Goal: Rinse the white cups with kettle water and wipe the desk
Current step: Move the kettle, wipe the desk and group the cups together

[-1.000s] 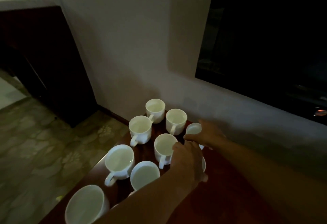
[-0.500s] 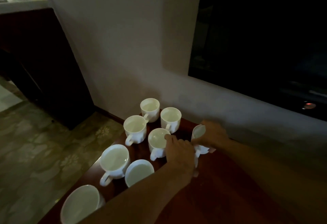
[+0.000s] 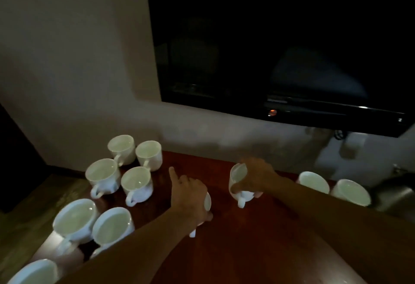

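Note:
Several white cups stand grouped on the left part of the dark red-brown desk (image 3: 235, 250), the nearest to my hands being a handled cup (image 3: 137, 185). My right hand (image 3: 256, 177) grips a white cup (image 3: 238, 182) from above, tilted, just over the desk's middle. My left hand (image 3: 187, 196) covers another white cup (image 3: 207, 201), index finger stretched out; most of that cup is hidden. Two more white cups (image 3: 314, 181) (image 3: 351, 191) sit at the right.
A black TV screen (image 3: 280, 48) hangs on the pale wall above the desk's back edge. A dull metal object (image 3: 395, 194), possibly the kettle, is at the far right. The desk's left edge drops to a patterned floor (image 3: 27, 212).
Both hands have moved right, away from the cup cluster, each carrying a cup. The view has swung right, revealing two cups at the right.

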`<move>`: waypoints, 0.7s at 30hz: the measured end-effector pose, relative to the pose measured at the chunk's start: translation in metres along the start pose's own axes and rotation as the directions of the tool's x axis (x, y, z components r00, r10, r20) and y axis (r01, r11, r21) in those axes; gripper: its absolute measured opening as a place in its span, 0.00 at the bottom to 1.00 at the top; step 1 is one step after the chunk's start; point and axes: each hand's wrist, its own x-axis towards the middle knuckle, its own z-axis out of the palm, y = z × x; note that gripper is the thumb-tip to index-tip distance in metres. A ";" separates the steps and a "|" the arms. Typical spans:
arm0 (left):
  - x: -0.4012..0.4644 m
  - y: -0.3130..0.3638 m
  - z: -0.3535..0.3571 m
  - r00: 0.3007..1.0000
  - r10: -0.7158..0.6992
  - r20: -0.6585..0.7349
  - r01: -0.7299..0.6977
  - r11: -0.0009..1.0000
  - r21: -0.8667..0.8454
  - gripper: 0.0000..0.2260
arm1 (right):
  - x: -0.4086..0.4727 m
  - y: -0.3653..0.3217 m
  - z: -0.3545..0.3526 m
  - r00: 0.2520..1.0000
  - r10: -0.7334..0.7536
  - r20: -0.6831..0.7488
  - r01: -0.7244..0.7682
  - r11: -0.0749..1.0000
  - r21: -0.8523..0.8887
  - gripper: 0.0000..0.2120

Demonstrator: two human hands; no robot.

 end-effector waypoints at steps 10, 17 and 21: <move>-0.024 0.143 -0.026 0.976 0.215 0.032 -0.205 0.959 -0.198 0.32 | -0.086 0.142 -0.026 0.984 0.169 0.049 -0.166 0.984 -0.064 0.38; -0.019 0.227 -0.033 0.973 0.228 0.028 -0.207 0.926 -0.317 0.35 | -0.119 0.223 -0.045 0.967 0.255 0.004 -0.255 0.967 0.010 0.41; -0.011 0.265 -0.037 0.974 0.223 -0.032 -0.221 0.919 -0.328 0.38 | -0.116 0.255 -0.051 0.968 0.252 0.008 -0.251 0.968 -0.017 0.43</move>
